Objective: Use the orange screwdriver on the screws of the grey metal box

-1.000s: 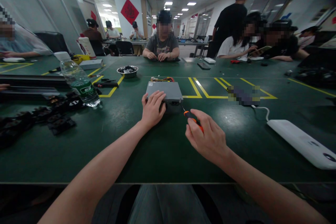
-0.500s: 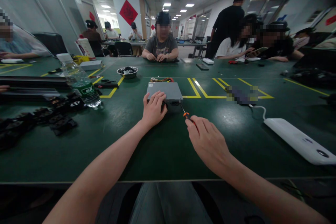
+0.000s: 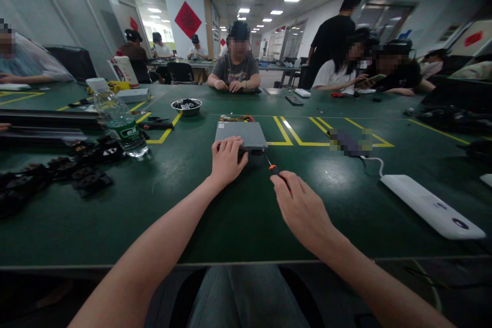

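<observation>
A grey metal power supply unit (image 3: 242,132) lies flat on the green table, its bundle of coloured wires (image 3: 236,118) at the far side. My left hand (image 3: 228,159) grips its near left part, fingers over the top and thumb at the front face. In my right hand (image 3: 302,200) is a screwdriver (image 3: 273,169) with an orange and black handle, the fingers wrapped round it. Its thin shaft points up and left to the near right corner of the unit, by the socket. Whether the tip sits in a screw is too small to tell.
Left stand a water bottle (image 3: 125,128) and a heap of black parts (image 3: 90,177). A metal bowl (image 3: 186,106) of small parts is further back. At right, a white power bank (image 3: 430,205) is cabled to a blurred phone (image 3: 349,142). A person (image 3: 236,64) sits opposite.
Both hands stay at the power supply unit with almost the same hold. The view has shifted slightly, and the screwdriver has barely moved.
</observation>
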`<state>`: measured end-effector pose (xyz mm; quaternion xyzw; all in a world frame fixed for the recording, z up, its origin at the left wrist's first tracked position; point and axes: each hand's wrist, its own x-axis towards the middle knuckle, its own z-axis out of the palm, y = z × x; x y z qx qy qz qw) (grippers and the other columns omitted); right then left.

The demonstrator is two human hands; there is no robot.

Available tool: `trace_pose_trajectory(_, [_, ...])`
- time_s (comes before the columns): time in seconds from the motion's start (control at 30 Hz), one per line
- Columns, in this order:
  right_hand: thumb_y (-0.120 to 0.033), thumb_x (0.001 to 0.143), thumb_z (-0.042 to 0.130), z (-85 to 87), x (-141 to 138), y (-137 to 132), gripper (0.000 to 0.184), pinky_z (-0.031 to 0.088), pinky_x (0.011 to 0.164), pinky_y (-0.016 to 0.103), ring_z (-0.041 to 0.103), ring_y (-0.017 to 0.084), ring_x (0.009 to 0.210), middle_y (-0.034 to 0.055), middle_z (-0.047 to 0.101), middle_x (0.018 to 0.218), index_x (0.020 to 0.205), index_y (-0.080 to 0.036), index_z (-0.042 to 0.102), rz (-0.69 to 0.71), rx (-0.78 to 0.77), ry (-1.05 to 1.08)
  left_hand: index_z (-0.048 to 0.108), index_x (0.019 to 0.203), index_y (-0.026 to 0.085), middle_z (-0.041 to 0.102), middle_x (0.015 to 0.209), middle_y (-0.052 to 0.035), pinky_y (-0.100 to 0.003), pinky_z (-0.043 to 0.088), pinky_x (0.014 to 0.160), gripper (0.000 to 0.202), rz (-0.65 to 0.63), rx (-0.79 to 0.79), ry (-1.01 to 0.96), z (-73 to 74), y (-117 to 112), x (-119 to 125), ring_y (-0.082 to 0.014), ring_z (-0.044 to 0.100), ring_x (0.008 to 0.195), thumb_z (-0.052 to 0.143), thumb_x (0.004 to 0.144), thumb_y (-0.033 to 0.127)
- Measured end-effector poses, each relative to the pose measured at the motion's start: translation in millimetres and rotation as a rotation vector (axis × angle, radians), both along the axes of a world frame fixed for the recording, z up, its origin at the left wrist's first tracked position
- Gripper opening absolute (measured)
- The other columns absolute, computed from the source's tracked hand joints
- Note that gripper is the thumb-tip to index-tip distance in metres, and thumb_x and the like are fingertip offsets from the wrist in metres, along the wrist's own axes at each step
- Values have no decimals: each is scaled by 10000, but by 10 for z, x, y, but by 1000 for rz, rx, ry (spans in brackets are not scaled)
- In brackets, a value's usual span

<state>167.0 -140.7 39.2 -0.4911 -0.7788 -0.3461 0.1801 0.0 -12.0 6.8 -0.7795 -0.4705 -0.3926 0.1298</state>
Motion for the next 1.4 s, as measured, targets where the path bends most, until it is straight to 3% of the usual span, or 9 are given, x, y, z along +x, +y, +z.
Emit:
trace_pose_trajectory(0.2, [-313,887,424,-19,-4,10,196,343,515,243,475,124,556,19,524,722,951,-160,530,-130,19,81,501,1047,224,568,1200,-55,-412,255,959,227,16,-11,-11,-10,15,13,-218,457,1142,492,838,312])
trace_pose_trajectory(0.37, [-200,865,427,-53,0,-26,168,400,624,256,542,154,715,90,566,925,994,-126,506,-101,-50,156,500,1044,227,566,1201,-53,-413,256,956,223,22,-9,-11,-16,24,16,-218,461,1133,495,837,311])
trace_pose_trajectory(0.5, [-267,886,418,-89,19,-23,191,381,557,258,514,143,585,26,571,729,987,-138,515,-104,-26,194,503,1042,226,569,1193,-53,-413,257,953,222,23,-13,-16,-11,20,19,-219,462,1129,493,838,314])
trace_pose_trajectory(0.6, [-336,893,411,-91,18,-26,238,370,503,252,501,128,528,14,580,715,993,-151,522,-100,-38,245,505,1046,224,568,1193,-54,-409,258,953,220,22,-20,-15,-9,16,18,-218,461,1128,480,846,312])
trace_pose_trajectory(0.8, [-174,872,384,-131,-45,-27,202,476,718,295,558,183,902,137,538,1033,1028,-119,500,78,-96,311,506,1053,228,568,1189,-58,-413,259,952,225,18,-19,-18,-8,15,14,-224,461,1123,477,846,313])
trace_pose_trajectory(1.0, [-275,899,399,-117,21,2,201,370,435,208,514,99,539,35,562,800,993,-159,534,-118,-6,283,507,1057,235,559,1200,-59,-418,262,954,224,13,-28,-13,-3,14,8,-228,454,1134,467,851,313])
trace_pose_trajectory(1.1, [-312,893,408,-96,19,-15,237,410,483,223,546,123,614,78,565,892,994,-143,540,-115,-42,276,505,1059,231,557,1203,-57,-416,258,960,227,14,-30,-11,1,9,7,-223,454,1133,471,849,310])
trace_pose_trajectory(1.23, [-166,881,381,-133,-21,-30,215,460,655,261,567,163,805,134,540,1004,1015,-110,538,-16,-30,178,506,1047,228,561,1199,-52,-413,256,963,219,16,-31,-10,1,8,9,-218,455,1134,477,847,313])
trace_pose_trajectory(1.4, [-299,889,421,-37,7,28,212,345,455,221,470,97,509,12,529,705,969,-156,555,-122,49,141,499,1047,225,567,1188,-52,-407,256,961,216,14,-19,-13,-2,9,8,-215,460,1127,472,850,310])
